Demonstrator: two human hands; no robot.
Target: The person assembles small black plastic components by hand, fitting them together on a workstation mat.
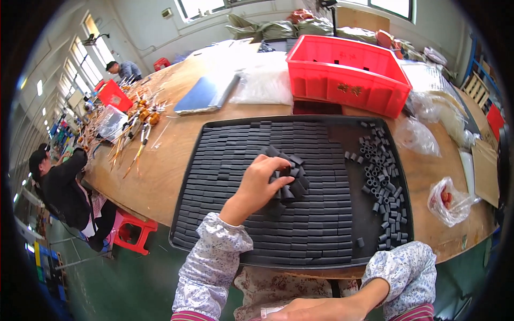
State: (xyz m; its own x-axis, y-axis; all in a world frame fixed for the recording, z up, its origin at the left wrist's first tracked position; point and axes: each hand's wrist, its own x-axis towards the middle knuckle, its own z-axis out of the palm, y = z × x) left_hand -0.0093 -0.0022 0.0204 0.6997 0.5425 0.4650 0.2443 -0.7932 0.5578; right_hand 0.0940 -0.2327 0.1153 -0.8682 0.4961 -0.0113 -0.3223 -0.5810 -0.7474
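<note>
My left hand point(261, 183) is over the middle of a black tray point(369, 222), thumb and fingers closed round a short black tube piece point(285, 172). Around its fingertips a small heap of loose black tube pieces point(299, 184) lies on top of the packed ones. Tight rows of short black tubes point(230, 198) lie on their sides across most of the tray. On the tray's right side are scattered loose tubes point(383, 176), some standing on end. At the lower edge, in front of my lap, is my right hand point(321, 309); its fingers are mostly cut off.
Behind the tray stands a red plastic crate point(348, 80), beside clear plastic bags point(262, 85) and a blue flat pack point(206, 93). Right of the tray lies a knotted bag with red contents point(447, 200). Wired parts point(142, 117) cover the table's left, where two people work near a red stool point(134, 230).
</note>
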